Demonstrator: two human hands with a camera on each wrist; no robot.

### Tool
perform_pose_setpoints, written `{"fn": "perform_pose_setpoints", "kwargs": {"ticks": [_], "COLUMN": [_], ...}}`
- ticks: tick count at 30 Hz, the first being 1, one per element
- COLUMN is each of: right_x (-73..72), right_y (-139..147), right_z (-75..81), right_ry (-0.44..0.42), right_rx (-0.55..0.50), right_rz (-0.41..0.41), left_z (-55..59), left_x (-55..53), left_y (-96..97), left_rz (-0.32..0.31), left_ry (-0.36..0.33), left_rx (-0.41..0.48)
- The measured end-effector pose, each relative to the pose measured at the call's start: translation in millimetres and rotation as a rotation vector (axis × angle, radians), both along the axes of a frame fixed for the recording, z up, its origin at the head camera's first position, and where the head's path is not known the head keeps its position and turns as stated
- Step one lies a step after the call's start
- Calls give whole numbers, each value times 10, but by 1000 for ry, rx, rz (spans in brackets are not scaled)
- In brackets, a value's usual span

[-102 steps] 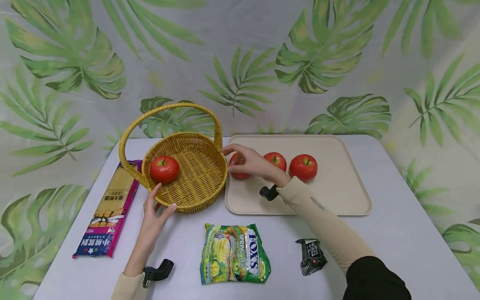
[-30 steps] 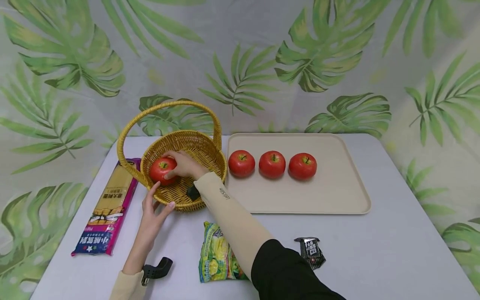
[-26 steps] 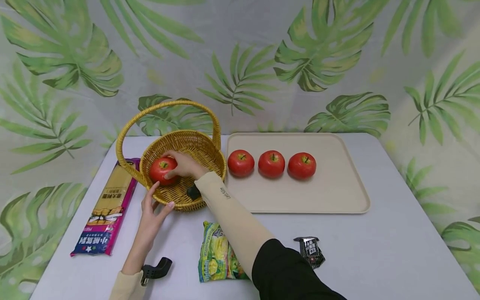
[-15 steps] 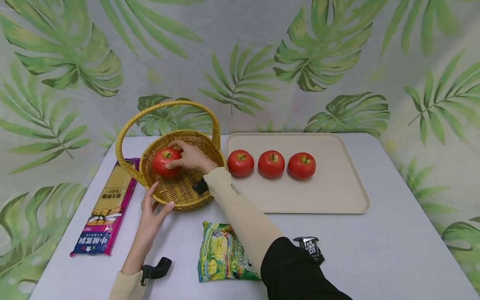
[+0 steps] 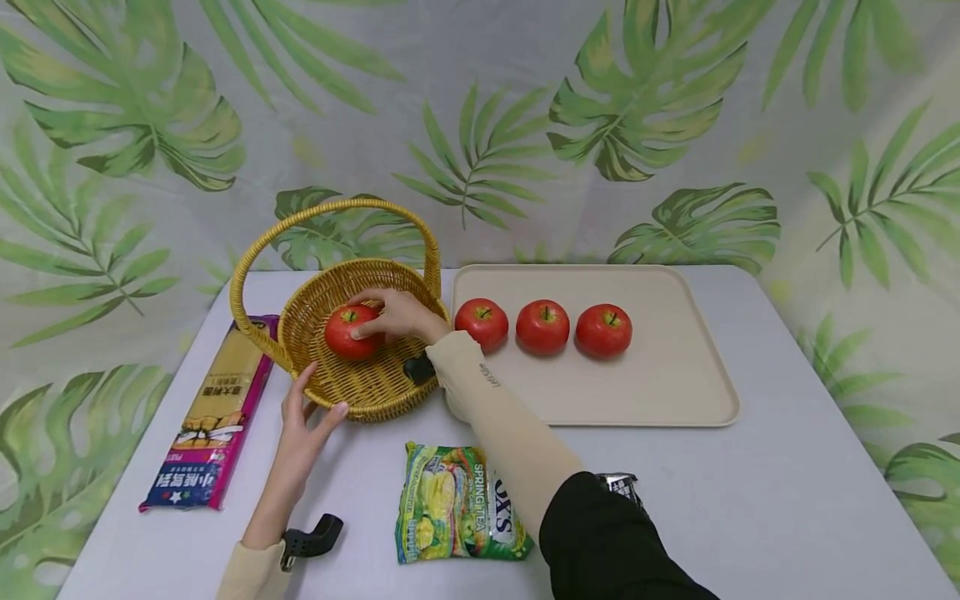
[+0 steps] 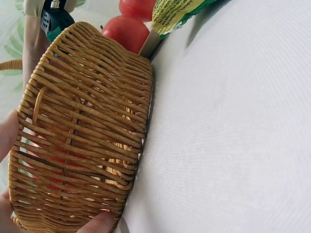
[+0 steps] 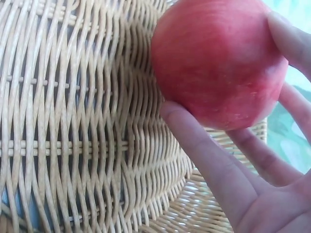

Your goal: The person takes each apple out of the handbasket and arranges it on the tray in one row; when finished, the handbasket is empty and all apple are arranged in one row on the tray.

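My right hand (image 5: 401,315) grips a red apple (image 5: 351,333) inside the yellow wicker basket (image 5: 367,408), thumb on one side and fingers on the other. In the right wrist view the apple (image 7: 218,63) sits between the spread fingers, with the woven wall (image 7: 73,121) beside it. My left hand (image 5: 303,433) holds the basket at its near left rim, thumb and index fingertip at the edge. The left wrist view shows the outer basket wall (image 6: 82,131) with fingertips against it; the apple shows only faintly through the weave.
Right of the basket, a beige tray (image 5: 675,392) bears three red apples (image 5: 543,327) in a row. A pasta packet (image 5: 210,417) lies left. In front lie a green candy bag (image 5: 442,508) and a small black packet (image 5: 621,483), partly hidden by the right sleeve. The basket's tall handle (image 5: 330,208) arches overhead.
My right hand went from the tray's left apple to the apple in the basket, took hold of it and moved it rightward inside the basket. The left hand stays at the rim.
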State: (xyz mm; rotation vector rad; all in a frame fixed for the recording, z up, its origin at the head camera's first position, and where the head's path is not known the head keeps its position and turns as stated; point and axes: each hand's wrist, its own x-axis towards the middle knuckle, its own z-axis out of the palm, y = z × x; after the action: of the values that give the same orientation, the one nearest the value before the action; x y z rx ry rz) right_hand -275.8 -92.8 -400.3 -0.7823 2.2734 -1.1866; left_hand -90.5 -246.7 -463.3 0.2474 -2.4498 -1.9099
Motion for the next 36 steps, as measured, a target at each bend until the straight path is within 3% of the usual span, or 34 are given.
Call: {"fn": "perform_pose_setpoints", "kwargs": {"ticks": [11,20,24,28,36], "right_x": [18,44,52,36,6], "right_y": [298,895,1214,1542,2334], "right_z": [227,453,525,576,643], "right_ry": [-121,7,63,49,31], "right_rx": [-216,-164,-138,-161,-83], "right_rz": [43,91,61,20,-147], "left_z": [2,7,16,22,20], "left_x": [-5,-9,-1,10,18], "left_y": [23,14,10,9,12], "left_rz": [-3,-5,-8,-5,0], "left_ry": [3,6,8,13,-6], "left_rx": [8,14,13,2,-13]}}
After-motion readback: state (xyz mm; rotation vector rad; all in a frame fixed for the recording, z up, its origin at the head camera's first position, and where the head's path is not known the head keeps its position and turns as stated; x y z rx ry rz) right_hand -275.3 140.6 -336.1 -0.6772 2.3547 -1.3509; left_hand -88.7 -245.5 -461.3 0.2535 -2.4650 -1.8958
